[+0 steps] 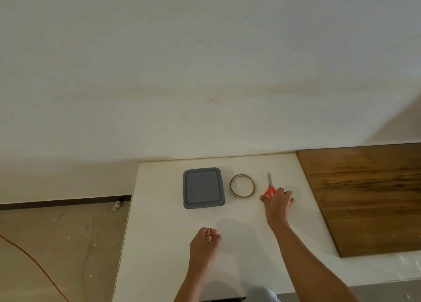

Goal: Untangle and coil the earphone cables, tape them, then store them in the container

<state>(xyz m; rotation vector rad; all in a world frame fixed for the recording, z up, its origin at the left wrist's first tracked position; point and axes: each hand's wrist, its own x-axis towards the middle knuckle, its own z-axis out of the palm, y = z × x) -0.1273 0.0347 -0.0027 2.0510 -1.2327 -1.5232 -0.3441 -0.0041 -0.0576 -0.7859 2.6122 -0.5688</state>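
Reaching forward, my right hand (279, 201) lies over the orange handles of the scissors (270, 186), fingers curled onto them, the blades pointing away from me on the white table (159, 233); whether I truly grip the handles or only rest on them I cannot tell. Nearer to me, my left hand (206, 240) is clenched in a fist just above the tabletop, and I cannot tell whether anything is inside it. Just left of the scissors lies the ring of tape (242, 185), flat, and beside that the grey container (203, 187) with its lid on. A wooden board (369, 194) lies on the right of the table.
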